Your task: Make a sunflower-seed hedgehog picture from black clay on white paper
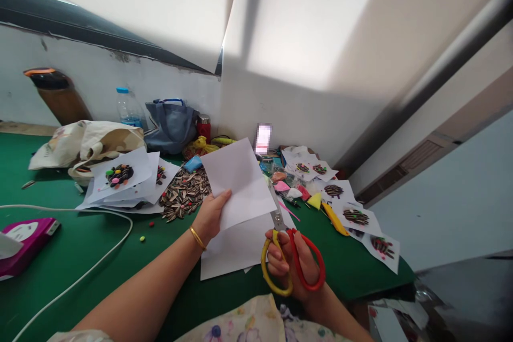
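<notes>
Two pale painted walls (116,88) meet at a corner behind a long table covered with dark green cloth (76,248), and a white cable (108,219) curves across this cloth. Near the front edge lies a magenta box (28,243), cut off by the left side of the view. One small bright object (263,139) near the wall is blurred — I cannot tell what it is. Against the wall stand a clear plastic bottle with a blue cap (129,108), a small red bottle (203,128) and a grey-blue fabric bag (170,128). A cream cloth bag (88,144) lies on the left, and its inside is hard to make out. Black-striped sunflower seeds (184,192) form a loose heap on the table, well apart from white cards with seed pictures (356,217). The left hand (210,216), wearing a gold bangle (197,238), grips white paper sheets (236,184) between thumb and fingers. The right hand (294,262) holds yellow-and-red scissors (276,219) — fingers through the handles, blades almost closed, just beside the paper.
</notes>
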The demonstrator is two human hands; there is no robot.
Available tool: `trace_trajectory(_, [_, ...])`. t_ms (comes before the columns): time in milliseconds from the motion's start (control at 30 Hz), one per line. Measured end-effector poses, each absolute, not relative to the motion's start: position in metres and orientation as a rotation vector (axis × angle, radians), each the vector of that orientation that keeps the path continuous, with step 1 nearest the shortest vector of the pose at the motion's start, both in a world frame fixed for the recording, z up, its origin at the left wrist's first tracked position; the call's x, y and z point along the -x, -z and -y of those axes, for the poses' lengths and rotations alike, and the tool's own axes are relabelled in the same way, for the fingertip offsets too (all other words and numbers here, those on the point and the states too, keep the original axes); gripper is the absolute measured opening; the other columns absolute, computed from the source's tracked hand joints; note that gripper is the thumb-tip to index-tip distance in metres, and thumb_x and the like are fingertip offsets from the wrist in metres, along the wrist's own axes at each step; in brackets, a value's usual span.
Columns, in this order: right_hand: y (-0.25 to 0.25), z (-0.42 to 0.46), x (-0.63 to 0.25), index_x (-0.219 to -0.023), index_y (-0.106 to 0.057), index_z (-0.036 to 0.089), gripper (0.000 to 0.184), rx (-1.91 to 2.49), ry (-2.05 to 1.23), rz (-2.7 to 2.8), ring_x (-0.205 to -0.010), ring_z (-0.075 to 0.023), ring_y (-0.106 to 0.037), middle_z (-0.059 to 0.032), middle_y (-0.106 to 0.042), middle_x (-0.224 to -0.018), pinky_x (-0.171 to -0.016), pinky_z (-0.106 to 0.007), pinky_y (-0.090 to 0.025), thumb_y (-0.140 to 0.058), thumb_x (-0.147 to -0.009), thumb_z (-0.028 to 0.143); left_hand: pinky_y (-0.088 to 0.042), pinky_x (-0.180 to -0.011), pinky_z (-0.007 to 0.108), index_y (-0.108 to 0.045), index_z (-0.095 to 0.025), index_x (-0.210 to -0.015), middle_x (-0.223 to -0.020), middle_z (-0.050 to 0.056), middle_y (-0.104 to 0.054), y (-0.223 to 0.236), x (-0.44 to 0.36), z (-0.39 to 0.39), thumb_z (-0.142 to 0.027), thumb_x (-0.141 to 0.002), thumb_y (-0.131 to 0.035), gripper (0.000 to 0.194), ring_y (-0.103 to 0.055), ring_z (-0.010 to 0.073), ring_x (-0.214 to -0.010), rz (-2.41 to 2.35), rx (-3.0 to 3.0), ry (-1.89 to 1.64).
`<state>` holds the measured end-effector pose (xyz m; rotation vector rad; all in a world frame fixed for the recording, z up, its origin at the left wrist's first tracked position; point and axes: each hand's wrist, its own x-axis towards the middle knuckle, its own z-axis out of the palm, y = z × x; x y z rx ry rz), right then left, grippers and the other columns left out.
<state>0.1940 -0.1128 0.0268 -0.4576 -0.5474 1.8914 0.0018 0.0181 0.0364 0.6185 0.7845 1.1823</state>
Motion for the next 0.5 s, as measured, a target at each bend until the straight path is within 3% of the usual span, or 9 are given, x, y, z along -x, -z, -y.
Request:
trace_trajectory(300, [-0.0179, 0.1101, -0.1958, -0.11, -0.063, 0.011, 0.049, 0.453, -1.879, 0.544, -0.043, -0.0018, -0.02, 0.0042, -0.045, -0.065, -0.042, -0.017, -0.02, -0.048, -0.092, 0.053, -0.056, -0.058, 0.029, -0.064, -0.01, -0.109, -0.086, 0.011, -0.074, -0.0363, -0.0013, -0.0194, -0.024, -0.072, -0.072, 0.04, -0.069, 0.0205, -0.065, -0.804, -0.613, -1.18])
trace_trajectory(500, [-0.0228, 0.112, -0.1968, -0.111, -0.062, 0.011, 0.05, 0.478, -1.9, 0.539, -0.049, -0.0045, -0.029, 0.0016, -0.046, -0.07, -0.049, -0.02, -0.025, -0.047, -0.091, 0.054, -0.057, -0.059, 0.03, -0.064, -0.011, -0.109, -0.082, 0.01, -0.074, -0.0372, -0.0012, -0.0181, -0.022, -0.073, -0.071, 0.038, -0.068, 0.0198, -0.061, -0.837, -0.59, -1.167])
